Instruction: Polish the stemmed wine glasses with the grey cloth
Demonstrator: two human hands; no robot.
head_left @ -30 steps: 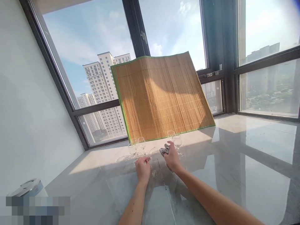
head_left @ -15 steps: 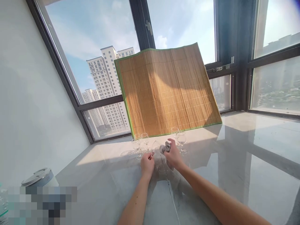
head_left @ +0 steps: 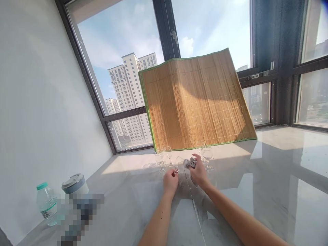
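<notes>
Between my two hands is a clear stemmed glass (head_left: 179,161), tilted on its side. My left hand (head_left: 170,181) pinches it by the stem or foot; exactly where is hidden by the fingers. In my right hand (head_left: 199,172) is a bunched greyish-white cloth (head_left: 190,163), pressed at the bowl of that glass. Left of my hands, several stemmed glasses stand upright in a small group, one of them a glass (head_left: 167,153) near the mat. Two more stand just beyond my right hand, the nearer glass (head_left: 207,154) partly overlapping the other.
A bamboo mat (head_left: 200,102) with green edging leans against the window behind the glasses. At the left on the glossy grey surface (head_left: 123,205) stand a clear bottle (head_left: 47,205) with a green cap and a lidded cup (head_left: 75,184). A blurred patch covers part of that area.
My view has swung a little left, so everything sits farther right and the bottle shows fully. My hands keep the same hold on the glass and cloth.
</notes>
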